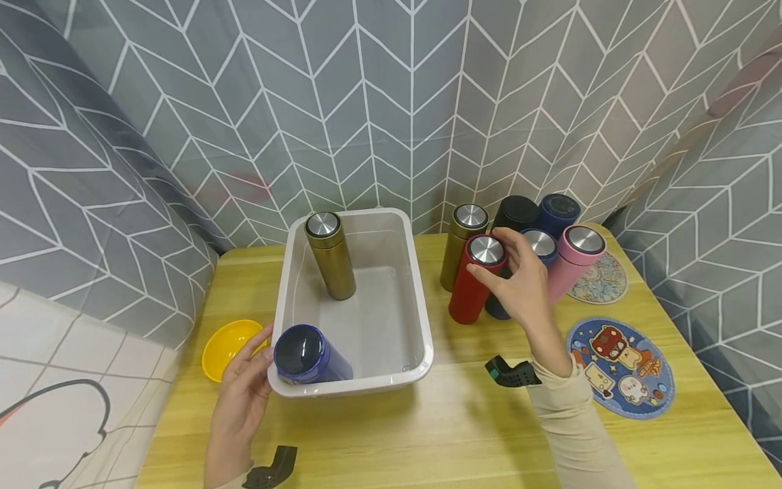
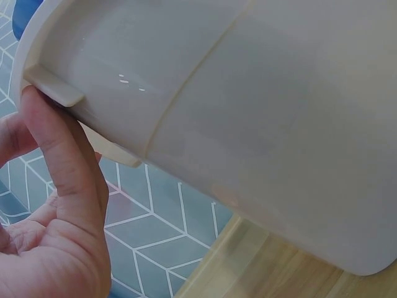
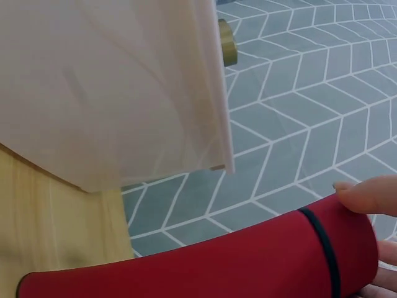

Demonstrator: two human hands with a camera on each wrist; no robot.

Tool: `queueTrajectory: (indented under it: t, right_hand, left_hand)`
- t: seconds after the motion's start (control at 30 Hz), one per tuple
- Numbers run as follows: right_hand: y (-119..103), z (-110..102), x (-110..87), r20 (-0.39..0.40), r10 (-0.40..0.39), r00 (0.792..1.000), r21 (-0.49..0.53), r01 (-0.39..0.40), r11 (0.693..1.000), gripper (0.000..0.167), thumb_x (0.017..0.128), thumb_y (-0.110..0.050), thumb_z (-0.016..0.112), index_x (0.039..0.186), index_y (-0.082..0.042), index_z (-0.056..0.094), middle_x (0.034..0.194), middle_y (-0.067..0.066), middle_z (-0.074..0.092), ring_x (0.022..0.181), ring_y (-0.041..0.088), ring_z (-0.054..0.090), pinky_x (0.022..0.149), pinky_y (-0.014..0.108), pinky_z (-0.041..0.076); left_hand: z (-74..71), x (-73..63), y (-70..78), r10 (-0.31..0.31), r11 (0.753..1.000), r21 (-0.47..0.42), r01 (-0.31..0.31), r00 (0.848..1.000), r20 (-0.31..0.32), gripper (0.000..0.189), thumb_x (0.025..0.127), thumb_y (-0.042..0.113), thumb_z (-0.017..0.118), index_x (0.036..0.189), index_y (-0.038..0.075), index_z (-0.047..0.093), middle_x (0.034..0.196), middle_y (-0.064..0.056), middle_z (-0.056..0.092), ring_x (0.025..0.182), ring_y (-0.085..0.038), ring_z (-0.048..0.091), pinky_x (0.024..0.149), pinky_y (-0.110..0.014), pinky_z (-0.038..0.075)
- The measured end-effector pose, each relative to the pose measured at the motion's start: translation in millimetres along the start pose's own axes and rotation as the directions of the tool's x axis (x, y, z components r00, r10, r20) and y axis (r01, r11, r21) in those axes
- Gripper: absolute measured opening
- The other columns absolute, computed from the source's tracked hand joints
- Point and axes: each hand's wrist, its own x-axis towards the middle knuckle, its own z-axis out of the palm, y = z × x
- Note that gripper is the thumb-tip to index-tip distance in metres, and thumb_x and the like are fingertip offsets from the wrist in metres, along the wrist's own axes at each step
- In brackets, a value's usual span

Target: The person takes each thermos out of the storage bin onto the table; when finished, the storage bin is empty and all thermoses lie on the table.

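Note:
My right hand grips a red thermos near its silver-topped lid. In the right wrist view, the thumb lies along one side of the red cap and fingers are on the other. My left hand is at the near left side of a white plastic tub, fingers touching its outer wall. Up close, a fingertip presses just beneath the tub's rim, beside a small lug. Inside the tub, a gold thermos stands at the back left and a blue thermos at the front left.
Around the red thermos stand another gold thermos, a black one, two dark blue ones and a pink one. A yellow bowl sits left of the tub. Round patterned mats lie at the right. A grey curtain hangs behind.

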Motion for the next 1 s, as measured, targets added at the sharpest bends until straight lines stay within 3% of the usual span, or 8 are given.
queueTrajectory:
  t: [0.2, 0.33, 0.5, 0.7, 1.0]
  right_hand:
    - [-6, -4, -1.5, 0.03, -0.035, 0.999, -0.058, 0.037, 0.998, 0.066, 0.082, -0.012, 0.082, 0.14, -0.005, 0.052, 0.143, 0.015, 0.057, 0.14, 0.029, 0.05, 0.12, 0.043, 0.038]
    - [-17, -5, -6.2, 0.045, -0.061, 0.997, -0.039, 0.063, 0.997, 0.062, 0.084, -0.013, 0.08, 0.14, -0.007, 0.053, 0.143, 0.012, 0.057, 0.14, 0.029, 0.05, 0.121, 0.046, 0.036]
    - [-38, 1, -14.8, 0.197, -0.084, 0.977, 0.085, 0.069, 0.994, 0.058, 0.087, -0.012, 0.077, 0.14, -0.01, 0.055, 0.146, 0.008, 0.055, 0.146, 0.026, 0.043, 0.124, 0.046, 0.032]
    - [-56, 23, -25.7, 0.453, -0.151, 0.879, 0.189, 0.071, 0.979, 0.061, 0.086, -0.01, 0.078, 0.141, -0.011, 0.054, 0.145, 0.007, 0.057, 0.142, 0.023, 0.049, 0.122, 0.041, 0.036]
    - [-71, 69, -46.2, 0.641, -0.188, 0.744, 0.213, 0.063, 0.975, 0.066, 0.084, -0.017, 0.08, 0.144, -0.015, 0.052, 0.148, -0.001, 0.055, 0.145, 0.017, 0.045, 0.125, 0.042, 0.034]
  left_hand:
    - [-1.4, -0.6, -1.3, -0.002, 1.0, 0.002, 0.002, 1.0, -0.009, 0.046, 0.102, -0.009, 0.033, 0.134, 0.008, 0.062, 0.104, -0.005, 0.077, 0.087, -0.013, 0.075, 0.077, -0.024, 0.063]
    - [-2.0, -0.7, -1.9, -0.003, 1.0, 0.018, 0.003, 1.0, -0.011, 0.046, 0.103, -0.008, 0.033, 0.134, 0.008, 0.062, 0.106, -0.005, 0.077, 0.088, -0.013, 0.075, 0.077, -0.024, 0.063]
    - [-1.5, -0.4, -1.6, -0.002, 1.0, 0.019, 0.002, 1.0, -0.008, 0.046, 0.103, -0.008, 0.033, 0.135, 0.008, 0.061, 0.106, -0.005, 0.076, 0.088, -0.013, 0.075, 0.077, -0.025, 0.063]
    - [0.2, -0.2, 0.2, 0.001, 1.0, 0.014, -0.001, 1.0, -0.002, 0.045, 0.103, -0.008, 0.033, 0.135, 0.008, 0.061, 0.11, -0.005, 0.076, 0.092, -0.013, 0.075, 0.08, -0.025, 0.062]
    - [-1.0, -0.8, -1.3, 0.007, 1.0, 0.025, -0.007, 1.0, -0.002, 0.046, 0.103, -0.008, 0.032, 0.134, 0.008, 0.062, 0.102, -0.005, 0.076, 0.086, -0.012, 0.074, 0.076, -0.024, 0.063]
